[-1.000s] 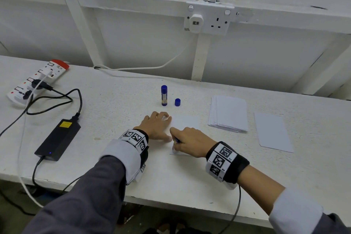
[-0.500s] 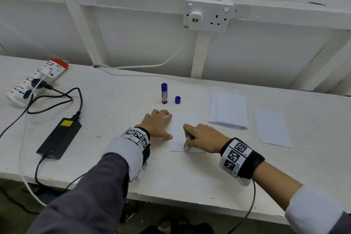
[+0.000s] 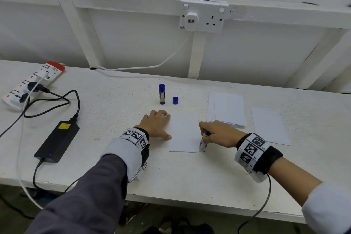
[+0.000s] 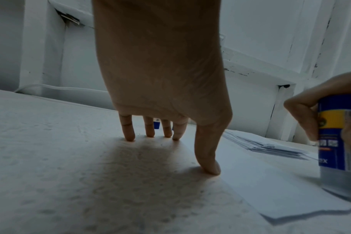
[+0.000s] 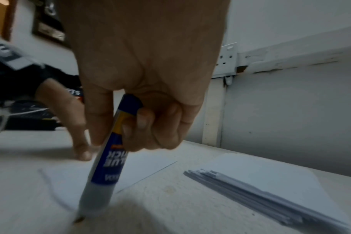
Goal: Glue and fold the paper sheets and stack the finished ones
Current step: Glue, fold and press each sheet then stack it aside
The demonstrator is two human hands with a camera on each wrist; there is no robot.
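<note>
The right hand point(image 3: 218, 135) grips a glue stick point(image 5: 108, 159), fingers curled round its barrel, with the tip pressed down at the near right corner of the single paper sheet point(image 3: 185, 133) lying toward the front edge of the surface point(image 3: 171, 176). A second ago that hand was working near the sheet's near left corner; it has since travelled rightward along the near edge, so a line of glue has probably been laid across that edge, though no glue can be made out on the white paper. The left hand point(image 3: 156, 124) has stayed put, fingers spread and straight, thumb point(image 4: 207, 159) pressing the sheet's left edge to pin it. With the stick now at the corner, the gluing pass looks about finished, and folding should come next. The pile of sheets point(image 3: 226, 109) sits just beyond the right hand, and a lone sheet point(image 3: 268, 125) lies further toward the right edge. A second, capped glue stick point(image 3: 162, 94) and a loose cap point(image 3: 175, 100) stand behind the left hand.
</note>
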